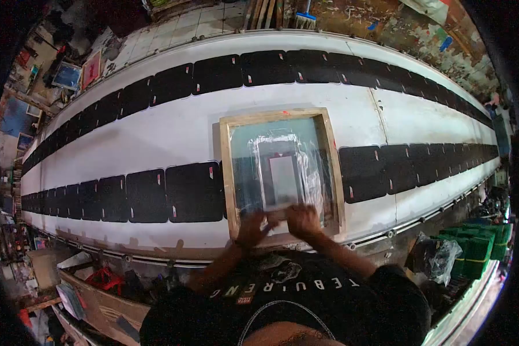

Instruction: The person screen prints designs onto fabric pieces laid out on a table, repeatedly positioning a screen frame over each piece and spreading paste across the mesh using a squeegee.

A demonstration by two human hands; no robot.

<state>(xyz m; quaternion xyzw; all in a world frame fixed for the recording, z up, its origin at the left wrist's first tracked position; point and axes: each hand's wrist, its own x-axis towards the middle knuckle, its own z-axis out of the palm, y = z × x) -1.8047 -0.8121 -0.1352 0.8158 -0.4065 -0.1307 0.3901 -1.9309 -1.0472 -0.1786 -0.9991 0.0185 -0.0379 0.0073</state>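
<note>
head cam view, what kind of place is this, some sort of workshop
Most likely a screen-printing workshop. A wood-framed screen lies on a long white print table, rows of black fabric panels line it, and both hands, left hand and right hand, work at the screen's near edge.

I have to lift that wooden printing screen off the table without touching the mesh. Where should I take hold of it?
Probably grip the wooden frame by its two long side rails, one hand coming from each side. The rails are bare wood, while the mesh fills the middle and both hands, left hand and right hand, crowd the near rail.
</note>
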